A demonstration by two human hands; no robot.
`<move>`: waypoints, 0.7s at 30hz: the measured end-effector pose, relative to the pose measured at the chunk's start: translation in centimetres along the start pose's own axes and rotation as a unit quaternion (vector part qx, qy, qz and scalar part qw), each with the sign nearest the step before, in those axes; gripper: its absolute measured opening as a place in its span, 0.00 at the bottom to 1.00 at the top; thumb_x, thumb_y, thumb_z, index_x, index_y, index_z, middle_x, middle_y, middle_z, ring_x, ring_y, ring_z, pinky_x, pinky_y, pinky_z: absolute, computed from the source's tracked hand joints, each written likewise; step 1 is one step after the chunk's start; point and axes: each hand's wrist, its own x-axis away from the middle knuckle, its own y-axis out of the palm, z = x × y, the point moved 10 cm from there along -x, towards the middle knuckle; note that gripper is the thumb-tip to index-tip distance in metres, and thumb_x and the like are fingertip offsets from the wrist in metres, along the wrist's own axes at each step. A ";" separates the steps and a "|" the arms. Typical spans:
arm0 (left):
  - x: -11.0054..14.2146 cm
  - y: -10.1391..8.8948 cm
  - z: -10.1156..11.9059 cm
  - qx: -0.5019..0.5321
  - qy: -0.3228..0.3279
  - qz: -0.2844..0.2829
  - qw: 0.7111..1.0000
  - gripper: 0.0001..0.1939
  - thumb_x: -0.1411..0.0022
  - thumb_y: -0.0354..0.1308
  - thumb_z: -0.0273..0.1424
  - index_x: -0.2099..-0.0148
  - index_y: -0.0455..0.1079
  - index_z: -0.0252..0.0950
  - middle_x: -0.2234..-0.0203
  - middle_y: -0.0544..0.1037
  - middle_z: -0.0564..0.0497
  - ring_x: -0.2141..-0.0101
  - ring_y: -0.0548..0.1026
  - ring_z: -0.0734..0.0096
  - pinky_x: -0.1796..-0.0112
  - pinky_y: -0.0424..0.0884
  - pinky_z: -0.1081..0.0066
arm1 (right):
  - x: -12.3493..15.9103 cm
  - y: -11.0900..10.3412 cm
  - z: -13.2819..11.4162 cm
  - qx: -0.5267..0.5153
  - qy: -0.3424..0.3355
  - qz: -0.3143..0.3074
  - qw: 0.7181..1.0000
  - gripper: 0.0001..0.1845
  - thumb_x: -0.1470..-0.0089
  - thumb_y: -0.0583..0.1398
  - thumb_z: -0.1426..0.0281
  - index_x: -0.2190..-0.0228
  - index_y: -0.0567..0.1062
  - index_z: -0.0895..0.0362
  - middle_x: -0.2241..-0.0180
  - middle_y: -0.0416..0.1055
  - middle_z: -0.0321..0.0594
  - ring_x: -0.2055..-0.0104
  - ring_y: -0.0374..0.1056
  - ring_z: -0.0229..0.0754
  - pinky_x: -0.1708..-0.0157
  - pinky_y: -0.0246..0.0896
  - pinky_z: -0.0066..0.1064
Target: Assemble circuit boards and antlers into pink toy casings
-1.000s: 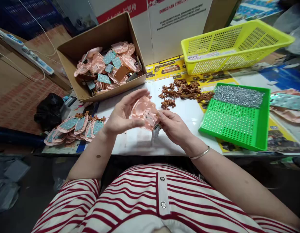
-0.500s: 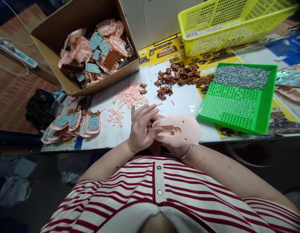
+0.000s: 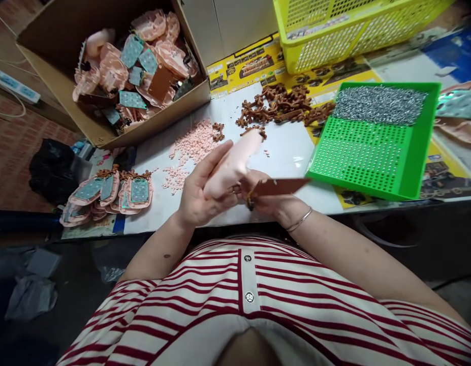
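My left hand (image 3: 199, 198) is closed around a pink plastic shell (image 3: 231, 165), which is tilted up and smeared by motion. A flat brown board (image 3: 283, 187) juts out to the right over my right hand (image 3: 271, 204), which is closed on it. Something small and dark hangs at the board's left end, too blurred to name. The fingers of my right hand are partly hidden behind the shell and the board. Just beyond my hands lie small pink pieces (image 3: 197, 142) and brown branching plastic parts (image 3: 284, 104).
A cardboard box (image 3: 151, 122) of pink shells and boards stands at the back left. Assembled pink pieces (image 3: 138, 192) are stacked at the left. On the right sit a green tray (image 3: 372, 152) of small metal screws and a yellow basket (image 3: 342, 46).
The pink shell has gone from lying flat over my right hand to tilted up in my left. The brown board now shows on the right. The view has shifted slightly.
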 end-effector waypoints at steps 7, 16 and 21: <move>-0.6 -2.5 -0.6 0.107 -0.040 0.122 0.986 0.28 0.41 0.63 0.53 0.43 0.73 0.48 0.52 0.79 0.48 0.54 0.79 0.59 0.52 0.75 0.61 | 0.8 0.8 1.9 -0.091 0.058 -0.032 0.994 0.17 0.34 0.48 0.65 0.61 0.73 0.60 0.71 0.78 0.43 0.77 0.75 0.40 0.79 0.70 0.28; 0.8 -4.2 -2.7 0.160 -0.156 0.253 0.941 0.30 0.47 0.67 0.57 0.51 0.74 0.40 0.54 0.78 0.44 0.42 0.73 0.51 0.48 0.75 0.60 | 1.3 -0.2 2.3 -0.130 0.036 0.007 0.991 0.16 0.36 0.46 0.73 0.59 0.72 0.61 0.69 0.79 0.44 0.76 0.76 0.38 0.76 0.73 0.27; 1.0 -4.6 -2.6 0.163 -0.150 0.290 0.931 0.27 0.42 0.63 0.57 0.52 0.74 0.41 0.53 0.79 0.46 0.43 0.75 0.52 0.51 0.77 0.61 | 1.5 0.9 2.4 -0.108 0.001 -0.030 0.994 0.15 0.52 0.67 0.73 0.61 0.73 0.60 0.66 0.80 0.41 0.71 0.77 0.37 0.71 0.75 0.25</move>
